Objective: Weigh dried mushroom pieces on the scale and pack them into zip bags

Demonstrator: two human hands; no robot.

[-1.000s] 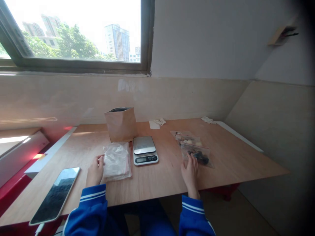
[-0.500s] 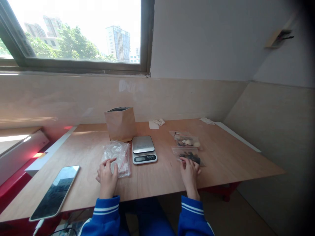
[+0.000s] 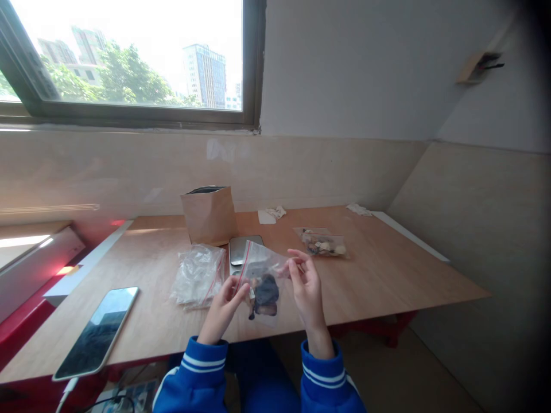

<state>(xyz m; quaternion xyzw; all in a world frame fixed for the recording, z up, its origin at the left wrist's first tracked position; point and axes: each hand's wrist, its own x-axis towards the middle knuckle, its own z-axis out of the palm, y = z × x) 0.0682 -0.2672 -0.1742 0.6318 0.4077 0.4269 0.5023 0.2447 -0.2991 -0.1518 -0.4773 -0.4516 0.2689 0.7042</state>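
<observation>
Between my hands, above the table's near edge, hangs a clear zip bag (image 3: 266, 295) with a red seal strip and dark, stone-like pieces inside. My left hand (image 3: 228, 301) pinches its left side by the strip. At the opposite side, my right hand (image 3: 305, 281) grips the bag's edge between thumb and fingers. Behind the bag stands a kitchen scale (image 3: 237, 252) with a metal plate; the bag hides most of its display. Left of the scale lies a pile of clear plastic bags (image 3: 196, 275).
More zip bags with pale and dark pieces (image 3: 325, 245) lie to the right. A brown paper bag (image 3: 209, 217) stands open at the back. A phone (image 3: 99, 332) with a cable lies at the left. Crumpled tissue (image 3: 273, 214) is by the wall.
My right hand has lifted the zip bag of dark pieces off the table and brought it left. My left hand has moved right from the plastic bags and taken hold of it.
</observation>
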